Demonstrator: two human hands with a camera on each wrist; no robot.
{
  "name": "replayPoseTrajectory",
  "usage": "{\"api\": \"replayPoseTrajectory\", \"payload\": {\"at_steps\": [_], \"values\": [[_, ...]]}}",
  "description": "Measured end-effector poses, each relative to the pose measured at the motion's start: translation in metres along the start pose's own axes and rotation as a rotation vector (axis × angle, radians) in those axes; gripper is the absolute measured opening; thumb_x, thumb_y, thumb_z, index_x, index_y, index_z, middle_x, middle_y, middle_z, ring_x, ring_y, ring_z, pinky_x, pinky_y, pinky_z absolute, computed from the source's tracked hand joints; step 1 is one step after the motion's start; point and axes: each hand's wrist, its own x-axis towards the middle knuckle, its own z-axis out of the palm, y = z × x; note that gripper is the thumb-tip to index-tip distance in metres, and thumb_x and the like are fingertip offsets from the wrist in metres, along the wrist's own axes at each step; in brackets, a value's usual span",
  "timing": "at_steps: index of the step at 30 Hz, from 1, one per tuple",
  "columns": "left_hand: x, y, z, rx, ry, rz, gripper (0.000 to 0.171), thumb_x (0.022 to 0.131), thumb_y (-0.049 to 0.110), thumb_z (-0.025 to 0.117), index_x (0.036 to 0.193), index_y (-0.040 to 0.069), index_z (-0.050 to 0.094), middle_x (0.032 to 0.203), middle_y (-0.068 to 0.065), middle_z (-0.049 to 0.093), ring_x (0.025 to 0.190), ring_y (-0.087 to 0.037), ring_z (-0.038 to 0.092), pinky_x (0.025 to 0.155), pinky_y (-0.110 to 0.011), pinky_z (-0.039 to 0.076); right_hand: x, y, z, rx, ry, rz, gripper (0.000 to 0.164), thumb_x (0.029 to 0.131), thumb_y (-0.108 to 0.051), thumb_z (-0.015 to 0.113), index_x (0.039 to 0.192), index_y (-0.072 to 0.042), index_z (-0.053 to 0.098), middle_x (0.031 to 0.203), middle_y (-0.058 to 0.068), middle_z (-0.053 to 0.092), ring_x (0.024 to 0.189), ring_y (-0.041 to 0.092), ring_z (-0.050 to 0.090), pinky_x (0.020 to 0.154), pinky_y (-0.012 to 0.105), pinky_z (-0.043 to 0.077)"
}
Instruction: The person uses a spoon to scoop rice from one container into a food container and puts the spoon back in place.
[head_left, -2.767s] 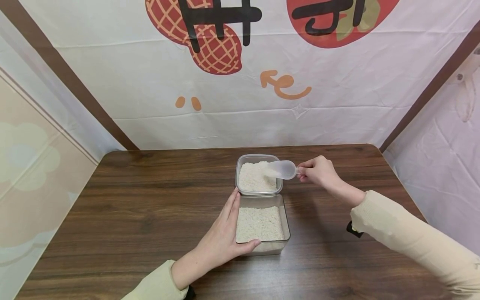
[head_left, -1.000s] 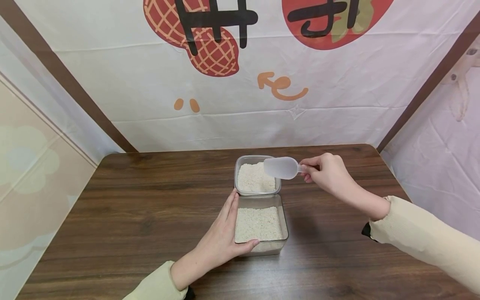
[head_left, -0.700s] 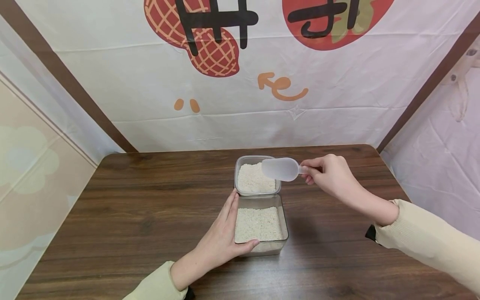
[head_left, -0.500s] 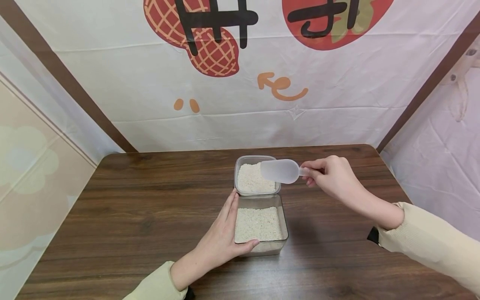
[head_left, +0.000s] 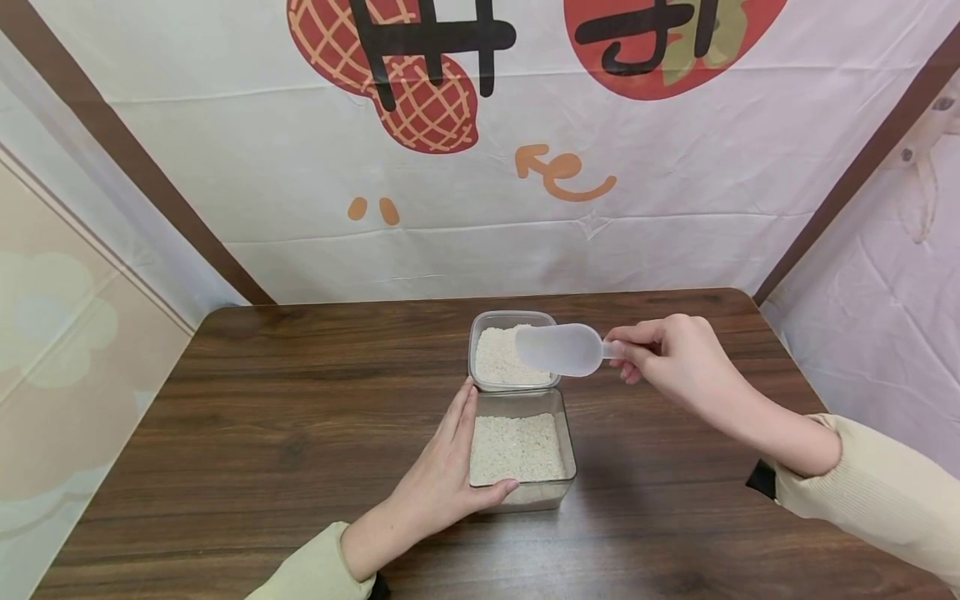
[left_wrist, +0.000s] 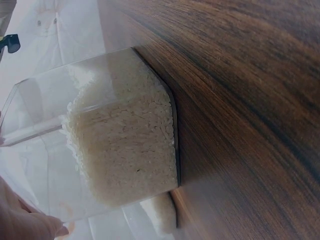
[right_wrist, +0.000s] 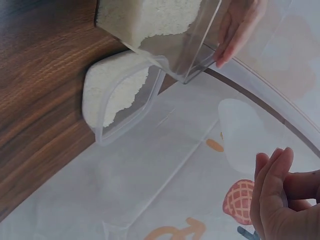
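Note:
My right hand (head_left: 686, 358) pinches the handle of a translucent white scoop (head_left: 564, 350). The scoop hangs above the right side of a small clear plastic container (head_left: 474, 350), which holds a heap of white rice (head_left: 498, 357). No rice shows on the scoop's visible surface. Directly in front stands a larger, taller clear container (left_wrist: 45, 155), partly filled with rice (left_wrist: 130, 150). My left hand (head_left: 438, 475) rests along its left side, fingers straight, thumb over the front rim. In the right wrist view the scoop (right_wrist: 245, 135) shows beyond my right fingers (right_wrist: 272, 195).
Both containers stand on a dark wood-grain table (head_left: 300, 400), close together, one behind the other. A white printed cloth (head_left: 300, 183) hangs behind the table's back edge. Light printed cloths also hang at the left and right.
Earlier, rice lay at the scoop's mouth over the small container; now none shows there. My right hand has shifted slightly right and nearer with the scoop. My left hand stays put.

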Motion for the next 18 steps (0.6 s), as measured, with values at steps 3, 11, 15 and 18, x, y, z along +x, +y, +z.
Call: {"api": "replayPoseTrajectory", "payload": {"at_steps": [3, 11, 15, 18], "values": [[0.0, 0.0, 0.0, 0.004, -0.001, 0.0, 0.108, 0.072, 0.055, 0.066, 0.141, -0.009, 0.013, 0.15, -0.019, 0.009, 0.134, -0.03, 0.023, 0.103, -0.042, 0.031, -0.002, -0.003, -0.002, 0.018, -0.011, 0.024, 0.017, 0.083, -0.006, 0.063, 0.096, 0.002, 0.07, 0.068, 0.003, 0.067, 0.054, 0.009, 0.06, 0.049, 0.02, 0.049], [0.0, -0.001, 0.001, 0.013, 0.006, 0.004, 0.107, 0.073, 0.056, 0.064, 0.141, -0.009, 0.013, 0.149, -0.019, 0.01, 0.133, -0.031, 0.024, 0.103, -0.042, 0.032, -0.009, -0.009, -0.002, -0.007, -0.047, -0.025, 0.012, 0.081, -0.003, 0.063, 0.089, -0.002, 0.072, 0.062, -0.003, 0.063, 0.054, 0.01, 0.06, 0.053, 0.021, 0.049], [0.0, -0.001, 0.001, 0.012, 0.009, 0.008, 0.107, 0.074, 0.057, 0.063, 0.141, -0.01, 0.013, 0.149, -0.02, 0.011, 0.133, -0.031, 0.024, 0.103, -0.042, 0.032, -0.01, -0.01, -0.001, -0.033, -0.056, -0.05, 0.011, 0.08, -0.003, 0.064, 0.087, -0.003, 0.072, 0.06, -0.005, 0.062, 0.053, 0.008, 0.058, 0.051, 0.02, 0.047], [0.0, 0.0, 0.0, 0.011, 0.008, 0.008, 0.106, 0.075, 0.059, 0.061, 0.141, -0.01, 0.014, 0.149, -0.02, 0.01, 0.133, -0.031, 0.023, 0.103, -0.042, 0.031, -0.011, -0.011, 0.0, -0.026, -0.071, -0.068, 0.011, 0.081, -0.004, 0.063, 0.086, -0.004, 0.072, 0.059, -0.005, 0.061, 0.052, 0.007, 0.056, 0.049, 0.02, 0.046]]}}
